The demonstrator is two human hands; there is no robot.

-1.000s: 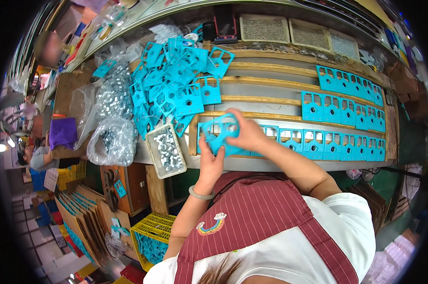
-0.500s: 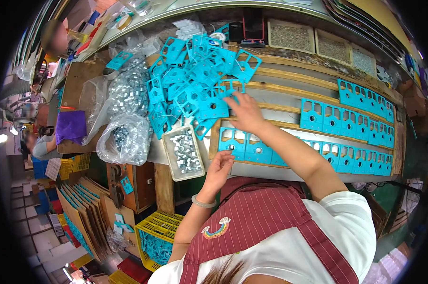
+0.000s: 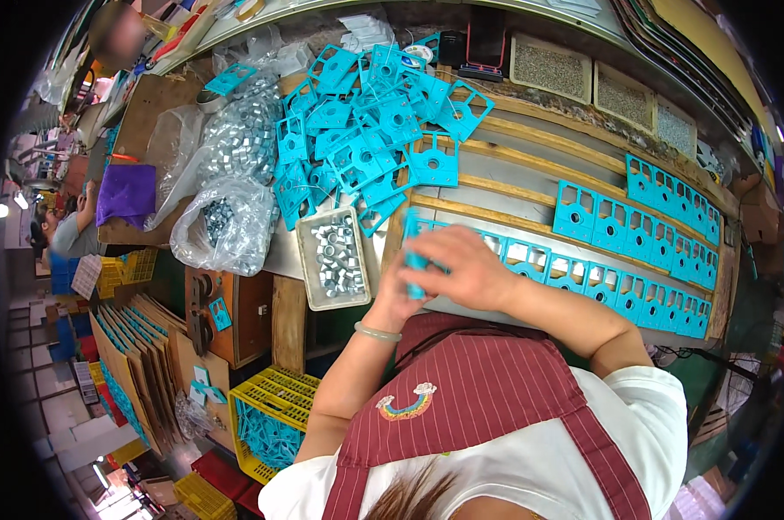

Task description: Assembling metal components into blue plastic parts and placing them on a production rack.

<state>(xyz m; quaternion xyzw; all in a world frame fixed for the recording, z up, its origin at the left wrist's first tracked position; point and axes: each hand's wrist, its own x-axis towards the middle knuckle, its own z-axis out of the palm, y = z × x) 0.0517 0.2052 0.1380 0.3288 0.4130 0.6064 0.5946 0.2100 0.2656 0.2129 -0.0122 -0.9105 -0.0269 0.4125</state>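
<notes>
Gripping one turquoise plastic bracket (image 3: 415,260) between both closed hands, right hand (image 3: 466,273) over left hand (image 3: 398,299), it is best kept square before being seated beside the bracket row (image 3: 617,290) just right of them.

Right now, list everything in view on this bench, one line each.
turquoise plastic frames: loose heap, far left of bench
frames in rows: many, turquoise, lined on wooden slats at right
metal tray: one, grey, full of small silver rings, near bench edge
clear bags: several, hold silver parts, left of tray
mesh trays: three, at far edge
yellow crate: one, below bench
purple cloth: one, far left
left hand: on a turquoise frame
right hand: fingers grip same frame
</notes>
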